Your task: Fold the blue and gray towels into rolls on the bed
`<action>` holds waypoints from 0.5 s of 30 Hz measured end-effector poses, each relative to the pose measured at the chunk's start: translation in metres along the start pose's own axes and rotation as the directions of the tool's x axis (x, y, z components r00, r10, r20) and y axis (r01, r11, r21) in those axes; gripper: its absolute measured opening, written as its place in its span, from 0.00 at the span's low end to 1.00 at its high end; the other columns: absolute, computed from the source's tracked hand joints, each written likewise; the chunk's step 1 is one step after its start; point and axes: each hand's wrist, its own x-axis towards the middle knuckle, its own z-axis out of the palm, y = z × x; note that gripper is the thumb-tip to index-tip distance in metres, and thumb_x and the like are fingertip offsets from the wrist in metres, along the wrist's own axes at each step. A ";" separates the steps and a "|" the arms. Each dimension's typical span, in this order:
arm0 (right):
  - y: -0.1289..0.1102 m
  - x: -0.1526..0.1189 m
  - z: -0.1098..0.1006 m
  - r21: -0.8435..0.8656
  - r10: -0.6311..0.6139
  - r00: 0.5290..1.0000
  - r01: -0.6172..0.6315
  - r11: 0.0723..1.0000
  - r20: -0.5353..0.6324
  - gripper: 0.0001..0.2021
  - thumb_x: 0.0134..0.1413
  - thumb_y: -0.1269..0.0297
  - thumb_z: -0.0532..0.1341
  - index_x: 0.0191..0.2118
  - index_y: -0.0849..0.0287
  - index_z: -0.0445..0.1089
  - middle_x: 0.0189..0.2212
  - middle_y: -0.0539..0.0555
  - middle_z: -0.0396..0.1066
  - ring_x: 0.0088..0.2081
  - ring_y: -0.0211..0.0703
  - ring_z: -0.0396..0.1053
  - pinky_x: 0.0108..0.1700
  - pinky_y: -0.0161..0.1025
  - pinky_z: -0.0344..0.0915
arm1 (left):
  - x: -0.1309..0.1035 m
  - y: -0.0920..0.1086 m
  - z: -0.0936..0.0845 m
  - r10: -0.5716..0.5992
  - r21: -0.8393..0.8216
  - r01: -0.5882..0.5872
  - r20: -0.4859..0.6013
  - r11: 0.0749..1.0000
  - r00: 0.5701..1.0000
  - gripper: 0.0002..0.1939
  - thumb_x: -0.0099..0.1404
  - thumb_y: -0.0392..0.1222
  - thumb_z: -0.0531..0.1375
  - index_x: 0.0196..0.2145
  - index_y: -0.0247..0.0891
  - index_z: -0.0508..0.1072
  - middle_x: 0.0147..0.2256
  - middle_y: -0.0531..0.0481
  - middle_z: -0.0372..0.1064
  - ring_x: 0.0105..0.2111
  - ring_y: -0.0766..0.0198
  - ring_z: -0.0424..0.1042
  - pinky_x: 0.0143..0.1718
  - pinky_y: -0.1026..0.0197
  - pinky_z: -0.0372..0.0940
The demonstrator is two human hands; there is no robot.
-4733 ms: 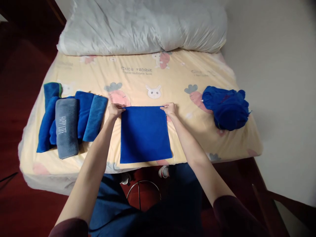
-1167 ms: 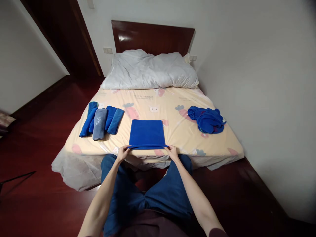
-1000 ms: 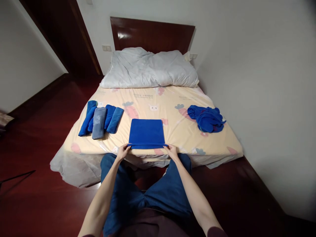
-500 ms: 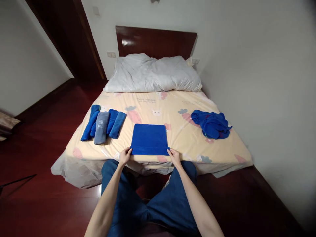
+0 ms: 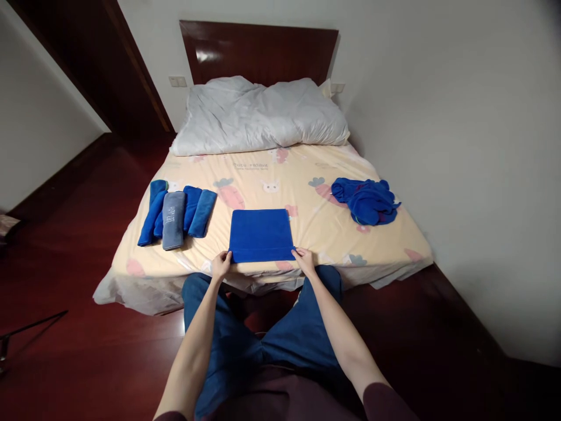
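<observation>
A blue towel (image 5: 261, 231) lies flat on the bed near its front edge, with a narrow folded band along its near side. My left hand (image 5: 221, 264) pinches the near left corner of that band. At the near right corner, my right hand (image 5: 303, 260) is closed on the cloth between thumb and fingers. Several rolled blue towels lie to the left, with a grey rolled towel (image 5: 173, 221) on top of them. A crumpled heap of blue cloths (image 5: 369, 202) rests on the right side of the bed.
The bed (image 5: 245, 181) has a cream sheet with carrot and rabbit prints. A grey-white quilt (image 5: 263, 117) is bunched against the dark wooden headboard (image 5: 263, 51). A thin black stand leg (image 5: 37, 322) is on the floor at the left. A wall runs along the right.
The camera view has shifted, so the bed and everything on it sit slightly higher and further left. Both hands still hold the towel's near corners, and the towel looks the same.
</observation>
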 end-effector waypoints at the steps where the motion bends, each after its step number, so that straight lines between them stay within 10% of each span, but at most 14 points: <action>1: 0.001 0.000 0.000 0.004 0.004 1.000 -0.004 1.000 0.004 0.21 0.48 0.44 0.64 0.25 0.60 0.73 0.24 0.55 0.75 0.27 0.44 0.72 0.31 0.38 0.68 | -0.001 0.001 0.000 -0.004 0.004 0.004 -0.002 1.000 1.000 0.21 0.65 0.58 0.53 0.33 0.39 0.77 0.32 0.47 0.78 0.36 0.56 0.76 0.39 0.59 0.66; 15: 0.003 0.003 0.004 -0.088 0.015 0.999 -0.019 0.996 -0.041 0.24 0.47 0.40 0.62 0.24 0.60 0.71 0.22 0.56 0.74 0.26 0.45 0.71 0.29 0.37 0.66 | -0.002 0.008 0.001 -0.036 0.143 0.038 -0.018 0.989 0.999 0.21 0.68 0.57 0.50 0.33 0.41 0.76 0.32 0.47 0.77 0.36 0.56 0.75 0.39 0.60 0.63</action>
